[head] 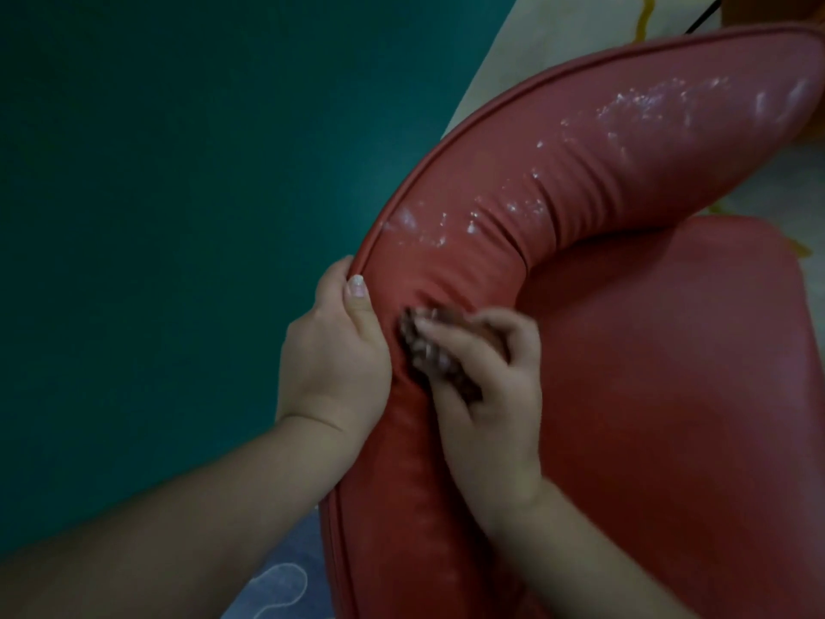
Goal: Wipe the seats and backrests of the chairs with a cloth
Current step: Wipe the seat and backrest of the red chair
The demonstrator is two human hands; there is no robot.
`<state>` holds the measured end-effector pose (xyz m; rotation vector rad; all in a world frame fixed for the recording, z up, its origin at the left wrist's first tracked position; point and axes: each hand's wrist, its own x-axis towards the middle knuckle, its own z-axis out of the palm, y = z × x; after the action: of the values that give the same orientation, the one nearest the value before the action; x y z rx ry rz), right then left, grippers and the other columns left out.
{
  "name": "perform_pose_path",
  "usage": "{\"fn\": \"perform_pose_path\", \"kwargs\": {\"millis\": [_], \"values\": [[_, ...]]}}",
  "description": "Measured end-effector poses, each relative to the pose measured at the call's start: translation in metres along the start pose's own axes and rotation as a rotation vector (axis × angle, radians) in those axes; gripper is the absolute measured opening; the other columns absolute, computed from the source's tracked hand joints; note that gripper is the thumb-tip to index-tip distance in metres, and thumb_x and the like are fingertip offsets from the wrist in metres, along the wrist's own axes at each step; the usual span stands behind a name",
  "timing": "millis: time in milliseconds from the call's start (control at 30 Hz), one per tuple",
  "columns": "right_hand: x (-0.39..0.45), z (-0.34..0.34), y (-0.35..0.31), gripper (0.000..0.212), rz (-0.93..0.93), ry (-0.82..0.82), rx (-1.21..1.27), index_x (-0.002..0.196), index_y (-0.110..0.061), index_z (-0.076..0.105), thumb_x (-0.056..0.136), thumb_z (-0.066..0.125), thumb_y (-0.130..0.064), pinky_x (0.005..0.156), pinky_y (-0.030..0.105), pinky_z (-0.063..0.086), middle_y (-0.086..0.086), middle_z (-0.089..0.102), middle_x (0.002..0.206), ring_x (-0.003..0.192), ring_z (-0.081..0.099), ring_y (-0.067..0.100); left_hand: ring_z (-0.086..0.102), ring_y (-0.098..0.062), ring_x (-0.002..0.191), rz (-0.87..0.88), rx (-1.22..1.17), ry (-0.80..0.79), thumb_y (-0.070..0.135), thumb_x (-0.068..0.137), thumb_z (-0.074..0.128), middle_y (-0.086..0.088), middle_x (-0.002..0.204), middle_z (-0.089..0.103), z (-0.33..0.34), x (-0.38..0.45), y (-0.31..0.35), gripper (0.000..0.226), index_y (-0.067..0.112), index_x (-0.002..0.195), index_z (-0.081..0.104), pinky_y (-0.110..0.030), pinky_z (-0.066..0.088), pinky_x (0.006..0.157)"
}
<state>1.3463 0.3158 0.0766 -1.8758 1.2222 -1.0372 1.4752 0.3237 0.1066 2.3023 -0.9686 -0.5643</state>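
Small dark brown crumpled cloth (pixel 428 350): lay bunched against the inner face of the curved red leatherette backrest (pixel 580 172), near centre of view, blurred. Right hand (pixel 486 386): fingers curled over the cloth, pressing it to the padding. Left hand (pixel 335 346): at nine o'clock of the cloth, just beside it, gripped the piped top edge of the backrest, thumb on the inner face and fingers hidden behind. Red padded seat (pixel 669 395): smooth, rounded, at three o'clock of the hands. White powdery specks (pixel 513 207): scattered along the backrest toward one o'clock, on puckered, creased upholstery. Dark teal wall (pixel 178 172): flat, filling the nine to twelve o'clock area. Pale patterned floor (pixel 558 24): at one o'clock.
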Motion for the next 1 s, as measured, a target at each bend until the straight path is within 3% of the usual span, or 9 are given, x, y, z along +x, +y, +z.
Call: {"fn": "perform_pose_path", "kwargs": {"millis": [100, 167, 300, 367, 433, 500, 700, 867, 1000], "values": [[0.052, 0.012, 0.008, 0.03, -0.059, 0.125, -0.101, 0.104, -0.017, 0.076, 0.077, 0.078, -0.004, 0.087, 0.049, 0.049, 0.01, 0.052, 0.107, 0.097, 0.055, 0.035, 0.058, -0.035, 0.105, 0.0, -0.005, -0.009, 0.037, 0.1, 0.025, -0.011, 0.115, 0.066, 0.001, 0.0, 0.0, 0.045, 0.024, 0.137, 0.048, -0.03, 0.038, 0.081], [0.056, 0.017, 0.01, 0.028, -0.059, 0.173, -0.085, 0.106, -0.018, 0.075, 0.079, 0.078, -0.008, 0.089, 0.049, 0.048, 0.009, 0.051, 0.107, 0.097, 0.055, 0.034, 0.058, -0.034, 0.104, -0.001, -0.006, 0.001, 0.038, 0.1, 0.025, -0.01, 0.114, 0.066, 0.001, 0.0, 0.0, 0.045, 0.025, 0.137, 0.048, -0.028, 0.037, 0.08], [0.05, 0.003, 0.005, 0.034, 0.026, 0.217, 0.015, 0.119, -0.017, 0.068, 0.086, 0.069, -0.024, 0.101, 0.029, 0.043, 0.007, 0.045, 0.111, 0.104, 0.053, 0.022, 0.058, -0.035, 0.104, 0.004, -0.002, 0.008, 0.038, 0.1, 0.026, -0.011, 0.114, 0.067, 0.001, -0.001, 0.0, 0.045, 0.026, 0.137, 0.048, -0.032, 0.04, 0.082], [0.076, 0.001, 0.005, 0.046, 0.044, 0.256, -0.043, 0.128, -0.015, 0.062, 0.084, 0.07, -0.029, 0.103, 0.029, 0.04, 0.009, 0.046, 0.113, 0.108, 0.051, 0.022, 0.059, -0.036, 0.104, 0.017, 0.002, 0.01, 0.038, 0.099, 0.025, -0.012, 0.114, 0.067, 0.001, -0.001, 0.001, 0.046, 0.025, 0.137, 0.048, -0.035, 0.042, 0.084], [0.108, 0.004, 0.001, 0.053, 0.066, 0.177, -0.178, 0.132, -0.022, 0.06, 0.082, 0.071, -0.038, 0.104, 0.035, 0.038, 0.007, 0.05, 0.12, 0.112, 0.048, 0.022, 0.059, -0.037, 0.102, 0.021, 0.002, 0.009, 0.038, 0.099, 0.025, -0.013, 0.113, 0.067, 0.001, -0.001, 0.0, 0.045, 0.025, 0.136, 0.048, -0.036, 0.043, 0.084], [0.111, 0.007, -0.002, 0.045, 0.023, 0.063, -0.256, 0.126, -0.026, 0.065, 0.083, 0.072, -0.038, 0.099, 0.043, 0.041, 0.005, 0.055, 0.121, 0.111, 0.051, 0.026, 0.059, -0.039, 0.101, 0.017, 0.004, 0.006, 0.036, 0.101, 0.027, -0.014, 0.112, 0.067, 0.001, 0.0, 0.0, 0.042, 0.025, 0.136, 0.048, -0.036, 0.042, 0.081], [0.063, -0.008, -0.005, 0.033, -0.217, -0.228, -0.18, 0.115, -0.023, 0.072, 0.082, 0.074, -0.021, 0.085, 0.05, 0.045, 0.005, 0.063, 0.114, 0.104, 0.058, 0.029, 0.059, -0.042, 0.099, 0.021, 0.005, 0.004, 0.036, 0.1, 0.026, -0.017, 0.111, 0.067, 0.0, 0.001, 0.003, 0.044, 0.025, 0.136, 0.048, -0.038, 0.043, 0.078], [0.145, 0.004, -0.009, 0.028, -0.054, -0.094, -0.333, 0.112, -0.03, 0.072, 0.084, 0.071, -0.032, 0.088, 0.046, 0.042, -0.004, 0.062, 0.116, 0.109, 0.052, 0.025, 0.06, -0.039, 0.099, 0.026, -0.027, 0.022, 0.035, 0.101, 0.025, -0.014, 0.11, 0.068, 0.001, 0.0, 0.003, 0.043, 0.024, 0.134, 0.05, -0.035, 0.041, 0.077], [0.103, 0.008, -0.02, 0.024, -0.218, -0.303, -0.258, 0.109, -0.029, 0.073, 0.086, 0.067, -0.034, 0.084, 0.047, 0.043, -0.006, 0.064, 0.113, 0.105, 0.056, 0.026, 0.059, -0.045, 0.091, 0.012, -0.04, 0.039, 0.037, 0.097, 0.023, -0.022, 0.097, 0.068, -0.002, 0.0, 0.004, 0.045, 0.017, 0.12, 0.056, -0.042, 0.04, 0.071]]}}
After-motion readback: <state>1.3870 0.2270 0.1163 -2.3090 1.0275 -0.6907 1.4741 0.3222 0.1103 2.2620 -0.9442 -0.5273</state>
